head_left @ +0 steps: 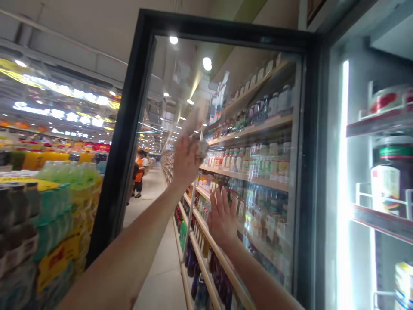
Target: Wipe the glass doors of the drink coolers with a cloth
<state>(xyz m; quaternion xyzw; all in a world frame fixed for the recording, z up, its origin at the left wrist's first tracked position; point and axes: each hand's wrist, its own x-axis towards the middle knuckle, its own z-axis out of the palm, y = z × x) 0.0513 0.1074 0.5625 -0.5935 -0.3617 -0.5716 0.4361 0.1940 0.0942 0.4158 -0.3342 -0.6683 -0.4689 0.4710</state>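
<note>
A glass fridge door (216,32) with a black frame stands open in front of me. My left hand (185,161) is raised to the middle of the pane, fingers curled round a crumpled pale cloth (201,150). Motion blur hides most of the cloth's detail. Lower and to the right, my right hand (222,217) holds nothing; its fingers are spread and its palm faces the glass. Whether that palm touches the pane, I cannot tell. Reflections of lights and bottles overlap on the glass.
On the right, lit fridge shelves (383,221) hold bottles and containers. Wooden shelves (213,247) of bottles line the aisle beyond the glass. Stacked drinks (54,202) stand at left. Down the aisle floor (158,267), a person in an orange vest (140,172) stands.
</note>
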